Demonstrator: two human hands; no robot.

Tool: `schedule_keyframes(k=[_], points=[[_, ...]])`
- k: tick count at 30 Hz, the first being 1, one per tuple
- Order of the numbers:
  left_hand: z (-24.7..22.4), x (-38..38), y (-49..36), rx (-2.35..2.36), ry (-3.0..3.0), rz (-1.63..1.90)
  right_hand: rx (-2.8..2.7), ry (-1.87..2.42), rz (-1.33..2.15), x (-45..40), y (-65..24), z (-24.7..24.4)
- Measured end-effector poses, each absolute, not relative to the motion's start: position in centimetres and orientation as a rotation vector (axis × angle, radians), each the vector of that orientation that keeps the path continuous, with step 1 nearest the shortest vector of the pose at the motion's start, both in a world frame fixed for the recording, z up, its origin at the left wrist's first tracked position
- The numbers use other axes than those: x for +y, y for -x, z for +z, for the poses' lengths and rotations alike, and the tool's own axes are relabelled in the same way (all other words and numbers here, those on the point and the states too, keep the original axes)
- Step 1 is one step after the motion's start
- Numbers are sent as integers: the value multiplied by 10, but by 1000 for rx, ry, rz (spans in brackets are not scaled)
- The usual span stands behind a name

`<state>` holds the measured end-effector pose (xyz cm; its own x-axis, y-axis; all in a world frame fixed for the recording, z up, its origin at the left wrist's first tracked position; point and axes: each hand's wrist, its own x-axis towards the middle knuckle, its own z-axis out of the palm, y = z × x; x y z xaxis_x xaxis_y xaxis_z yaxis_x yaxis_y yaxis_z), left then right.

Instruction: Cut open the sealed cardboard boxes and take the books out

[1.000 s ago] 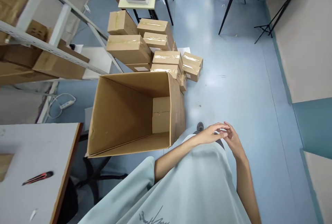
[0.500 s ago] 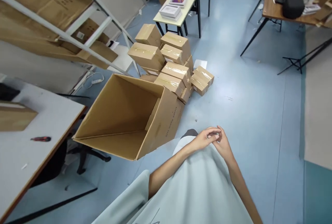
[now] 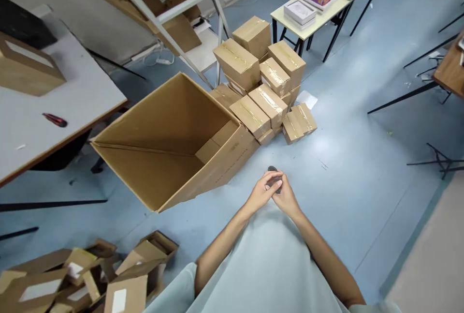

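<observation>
My left hand [image 3: 261, 192] and my right hand [image 3: 286, 198] meet in front of my light blue shirt, fingers curled and touching. Between and behind them shows something dark, perhaps a shoe on the floor; whether they hold anything is hard to make out. Ahead and to the left of them a large open carton [image 3: 224, 158] stands on the floor, with smaller boxes visible inside. Against its far right side is a pile of taped brown boxes [image 3: 268, 102].
A white table [image 3: 83, 85] at the left bears a box and a red cutter [image 3: 55, 119]. Opened cartons [image 3: 126, 286] lie at the lower left. A stepladder [image 3: 184, 6] stands behind the large carton. A pale table [image 3: 322, 18] is farther back.
The view has turned, so the large carton appears lower left and the opened cartons have come into sight. My hands, still together, appear slightly farther left.
</observation>
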<state>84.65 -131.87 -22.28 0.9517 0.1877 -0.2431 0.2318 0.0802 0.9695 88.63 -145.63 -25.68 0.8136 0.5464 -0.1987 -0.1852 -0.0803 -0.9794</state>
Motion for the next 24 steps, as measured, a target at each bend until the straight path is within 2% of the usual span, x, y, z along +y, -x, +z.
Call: schedule_keyframes(k=[6, 12, 18, 24], points=[[-238, -1297, -923, 368, -1326, -133, -295, 1570, 875, -1456, -978, -256], [-257, -1274, -1002, 447, -1268, -53, -250, 1750, 901, -1435, -1097, -275], [-310, -1235, -1089, 899, -1240, 38, -285, 1934, 969, -1363, -1244, -316], [-375, -1194, -1183, 1236, -1175, -25, -427, 2133, 964, -1277, -1375, -373]])
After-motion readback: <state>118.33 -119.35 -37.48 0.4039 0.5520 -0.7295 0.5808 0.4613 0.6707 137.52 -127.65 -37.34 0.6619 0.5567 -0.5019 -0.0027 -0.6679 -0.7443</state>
